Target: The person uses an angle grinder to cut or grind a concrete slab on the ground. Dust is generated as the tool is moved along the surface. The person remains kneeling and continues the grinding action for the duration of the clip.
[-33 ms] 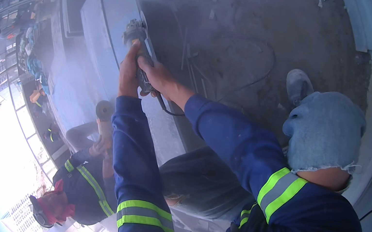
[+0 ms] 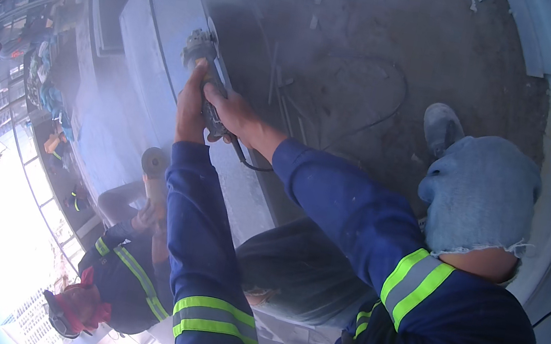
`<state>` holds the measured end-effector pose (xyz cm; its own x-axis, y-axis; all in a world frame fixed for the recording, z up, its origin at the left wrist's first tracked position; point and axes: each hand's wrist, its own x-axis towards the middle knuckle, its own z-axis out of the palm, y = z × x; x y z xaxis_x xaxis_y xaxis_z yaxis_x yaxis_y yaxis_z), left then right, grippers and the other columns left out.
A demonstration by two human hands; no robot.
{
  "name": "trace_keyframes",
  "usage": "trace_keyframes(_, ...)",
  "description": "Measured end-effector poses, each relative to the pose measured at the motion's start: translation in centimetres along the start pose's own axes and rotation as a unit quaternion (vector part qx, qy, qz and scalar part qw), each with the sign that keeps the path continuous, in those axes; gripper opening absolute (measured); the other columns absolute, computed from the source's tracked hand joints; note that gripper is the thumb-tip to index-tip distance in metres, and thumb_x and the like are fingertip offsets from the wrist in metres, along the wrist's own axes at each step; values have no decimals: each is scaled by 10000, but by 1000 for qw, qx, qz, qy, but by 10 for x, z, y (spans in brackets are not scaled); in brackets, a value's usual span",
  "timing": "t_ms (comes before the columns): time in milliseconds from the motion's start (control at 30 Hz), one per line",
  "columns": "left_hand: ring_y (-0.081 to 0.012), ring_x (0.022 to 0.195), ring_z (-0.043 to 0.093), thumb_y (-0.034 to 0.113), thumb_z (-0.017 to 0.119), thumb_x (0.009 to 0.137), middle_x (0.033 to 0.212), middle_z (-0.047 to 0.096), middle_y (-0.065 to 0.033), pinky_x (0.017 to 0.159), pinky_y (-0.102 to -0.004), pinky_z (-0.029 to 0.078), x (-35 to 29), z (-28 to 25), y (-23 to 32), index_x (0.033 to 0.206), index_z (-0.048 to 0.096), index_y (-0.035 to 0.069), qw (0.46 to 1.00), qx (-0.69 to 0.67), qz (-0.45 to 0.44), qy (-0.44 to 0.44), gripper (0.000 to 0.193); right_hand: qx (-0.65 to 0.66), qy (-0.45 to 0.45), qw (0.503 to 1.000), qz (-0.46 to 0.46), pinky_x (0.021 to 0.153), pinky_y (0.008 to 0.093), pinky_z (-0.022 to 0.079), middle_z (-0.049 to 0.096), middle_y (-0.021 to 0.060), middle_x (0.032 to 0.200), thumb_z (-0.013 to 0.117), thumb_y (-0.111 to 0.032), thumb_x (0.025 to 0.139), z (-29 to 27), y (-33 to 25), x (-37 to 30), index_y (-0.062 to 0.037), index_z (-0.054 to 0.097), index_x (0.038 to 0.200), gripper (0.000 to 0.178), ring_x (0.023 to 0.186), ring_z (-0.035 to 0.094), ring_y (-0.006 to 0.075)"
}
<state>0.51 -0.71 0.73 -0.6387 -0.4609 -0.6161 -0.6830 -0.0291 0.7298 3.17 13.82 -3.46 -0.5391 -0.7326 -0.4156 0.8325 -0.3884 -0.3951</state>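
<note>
With both arms stretched forward, I hold a dusty angle grinder (image 2: 199,46) at the edge of a long pale slab (image 2: 164,8). My left hand (image 2: 191,107) wraps around the tool's front part, just behind its head. Closed on the dark rear body is my right hand (image 2: 239,116), and a black cord (image 2: 248,161) trails from below it. The grinder's disc cannot be made out. Pale dust hangs in the air around the head and beyond it.
A co-worker (image 2: 133,279) at the left holds a tool with a round disc (image 2: 154,163) close to my left forearm. The cord loops over the dusty floor (image 2: 385,37), where thin strips (image 2: 274,73) and scraps lie. My shoe (image 2: 442,127) rests at the right.
</note>
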Motion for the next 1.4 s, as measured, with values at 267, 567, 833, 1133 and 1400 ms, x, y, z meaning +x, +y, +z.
trace_keyframes(267,-248,946,744,508,710,1065,1111,740,-141,836,-402,599,-3,8,4,1366,686,-60,1000,23,7,10,642,-10,5,1000,-14,384,305,463,723,104,864,520,-591,1143,-2,-8,-6,-15,661,1224,598,632,778,233)
trace_keyframes(567,-248,939,751,487,709,1072,1120,743,-148,825,-397,607,-2,7,4,1382,681,-61,1000,4,5,6,629,7,16,1000,-6,386,297,451,712,87,859,540,-590,1139,1,-9,-7,-14,658,1231,595,609,763,226)
trace_keyframes(833,-240,970,737,501,708,1071,1128,739,-135,861,-397,587,2,4,4,1397,675,-42,1000,6,1,-11,634,-10,9,1000,6,374,302,452,702,94,839,544,-607,1132,0,-7,2,-10,662,1208,613,593,759,235)
trace_keyframes(1133,-265,868,739,562,652,1086,1051,732,-154,745,-419,608,-3,10,6,1377,651,6,1000,8,5,-5,628,-9,7,1000,6,368,303,454,707,94,832,532,-587,1144,1,-19,-17,5,669,1171,608,595,767,234)
trace_keyframes(1400,-254,899,744,495,702,1076,1070,735,-148,790,-397,605,-9,12,11,1369,678,-35,1000,8,-9,2,607,-2,18,1000,-12,382,301,464,707,99,868,542,-590,1138,2,-15,-13,17,646,1256,627,613,767,231)
